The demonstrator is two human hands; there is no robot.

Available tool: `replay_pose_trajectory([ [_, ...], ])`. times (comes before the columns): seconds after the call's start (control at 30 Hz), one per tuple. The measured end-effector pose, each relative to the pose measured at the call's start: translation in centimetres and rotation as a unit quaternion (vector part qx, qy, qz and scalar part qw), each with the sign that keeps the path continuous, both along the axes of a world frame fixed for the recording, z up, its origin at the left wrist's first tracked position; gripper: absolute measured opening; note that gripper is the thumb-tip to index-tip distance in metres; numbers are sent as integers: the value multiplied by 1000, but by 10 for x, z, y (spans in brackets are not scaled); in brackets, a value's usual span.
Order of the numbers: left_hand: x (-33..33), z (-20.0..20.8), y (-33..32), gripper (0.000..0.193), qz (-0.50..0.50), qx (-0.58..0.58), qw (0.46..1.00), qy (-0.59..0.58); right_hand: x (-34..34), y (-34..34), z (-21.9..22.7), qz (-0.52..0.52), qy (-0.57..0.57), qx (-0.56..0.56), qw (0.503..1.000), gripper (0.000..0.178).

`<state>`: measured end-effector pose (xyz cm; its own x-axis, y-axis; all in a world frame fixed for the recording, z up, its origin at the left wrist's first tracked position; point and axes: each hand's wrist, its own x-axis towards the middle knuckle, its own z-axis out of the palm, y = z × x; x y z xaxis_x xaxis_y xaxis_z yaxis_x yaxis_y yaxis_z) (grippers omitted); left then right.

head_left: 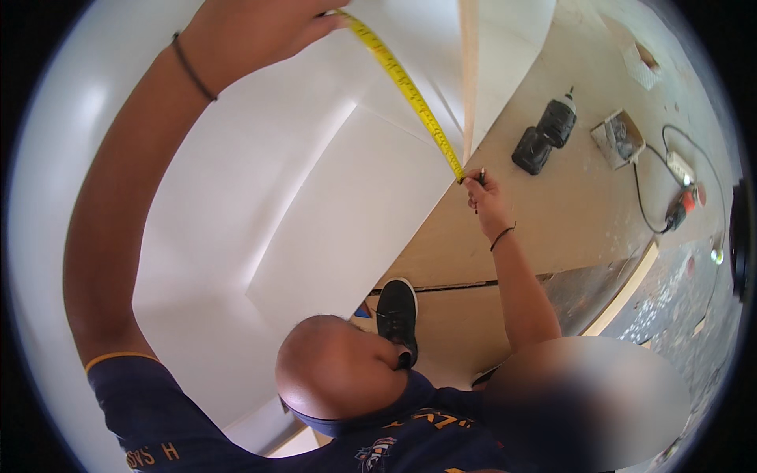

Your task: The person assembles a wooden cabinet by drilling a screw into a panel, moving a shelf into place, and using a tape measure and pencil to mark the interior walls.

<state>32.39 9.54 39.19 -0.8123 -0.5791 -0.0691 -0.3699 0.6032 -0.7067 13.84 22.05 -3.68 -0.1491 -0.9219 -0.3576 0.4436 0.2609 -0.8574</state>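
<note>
A: Far left, a bare forearm (109, 229) rises out of a navy sleeve with a yellow hem (150, 402), and at the top edge we find the left hand (268, 27)!

B: And its grip?

A: Fingers drawn in narrow, holding the upper end of a yellow measuring tape with dark markings (409, 89). (The frame crops that hand, so I can't tell what else sits in it.)

B: Follow that tape!

A: Down and to the right it runs, bowed, in front of smooth white panels (339, 205), past a black shoe with a pale sole (397, 315) well below, and alongside a narrow, pale wooden edge (468, 79).

B: Who has the lower end?

A: The right hand (490, 203), pinching it between thumb and finger, with a slim dark stick-like thing (482, 176) in the same grip, too small to name!

B: Further right?

A: A black cordless drill (556, 124) lying on a light brown board (583, 213); just beside it, an open pale box of small grey pieces (605, 146); then a red-and-black corded tool (683, 206) near a white socket block (680, 167).
</note>
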Motion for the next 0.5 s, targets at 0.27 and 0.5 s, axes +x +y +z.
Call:
replay_pose_trajectory([
  [0.27,14,-2,7,8,-159,-75,983,60,11,-1,77,-52,518,-130,844,24],
  [0.5,24,-11,17,11,-156,-51,984,66,-15,2,149,30,516,-93,851,29],
])
